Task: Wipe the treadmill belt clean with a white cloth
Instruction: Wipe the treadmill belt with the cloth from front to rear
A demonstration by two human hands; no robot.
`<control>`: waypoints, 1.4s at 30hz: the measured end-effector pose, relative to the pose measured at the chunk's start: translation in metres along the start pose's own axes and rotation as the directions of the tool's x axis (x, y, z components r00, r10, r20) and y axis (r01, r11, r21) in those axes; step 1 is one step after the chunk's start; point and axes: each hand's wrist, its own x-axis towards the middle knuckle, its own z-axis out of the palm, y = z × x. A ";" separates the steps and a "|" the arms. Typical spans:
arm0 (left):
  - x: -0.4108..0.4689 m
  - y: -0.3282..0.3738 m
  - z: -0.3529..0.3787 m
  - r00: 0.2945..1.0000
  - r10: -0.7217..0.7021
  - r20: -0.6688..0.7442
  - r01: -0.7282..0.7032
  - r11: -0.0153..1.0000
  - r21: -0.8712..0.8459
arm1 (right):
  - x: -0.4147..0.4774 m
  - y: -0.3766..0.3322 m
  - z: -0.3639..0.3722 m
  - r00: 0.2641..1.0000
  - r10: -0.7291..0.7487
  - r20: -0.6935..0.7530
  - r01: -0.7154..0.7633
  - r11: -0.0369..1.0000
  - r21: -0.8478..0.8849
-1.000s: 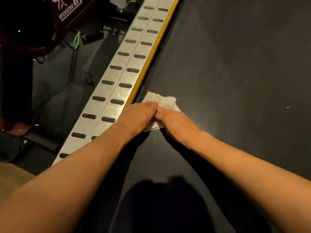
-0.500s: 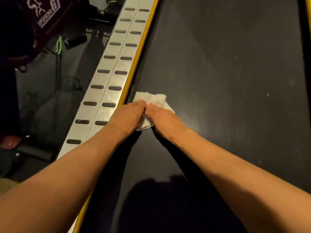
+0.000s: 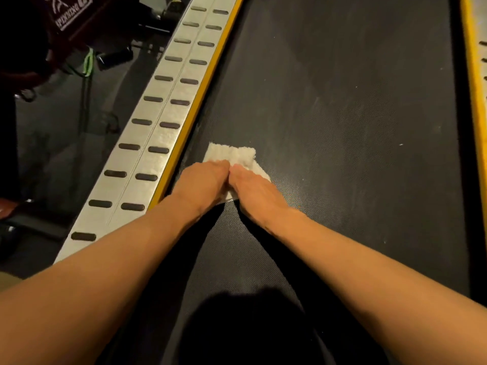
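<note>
The treadmill belt (image 3: 342, 122) is part-wiped; pale smears remain toward 1 o'clock. The white cloth (image 3: 234, 154), near the belt's 9 o'clock edge, has been shifted slightly toward 3 o'clock, off the side rail (image 3: 147, 138). It is pressed flat under the left hand (image 3: 203, 183) and right hand (image 3: 253, 188), with fingers extended and nothing gripped.

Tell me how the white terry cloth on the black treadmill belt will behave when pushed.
The white terry cloth looks fluffy at its edge, so probably floppy and light. Under the left hand and right hand it likely slides as one pad; the textured black treadmill belt may make it drag and bunch.
</note>
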 end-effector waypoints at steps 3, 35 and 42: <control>-0.008 0.002 0.004 0.999 0.036 0.016 -0.036 0.999 0.020 | -0.011 0.000 -0.003 0.994 0.104 0.040 -0.107 0.991 0.081; 0.028 0.083 0.017 0.979 0.189 0.071 -0.195 0.977 0.082 | -0.047 0.070 -0.024 0.981 0.033 -0.191 -0.063 0.987 -0.151; 0.036 0.084 0.025 0.983 0.182 0.027 -0.182 0.983 0.000 | -0.035 0.093 -0.042 0.990 0.035 -0.134 -0.054 0.989 -0.137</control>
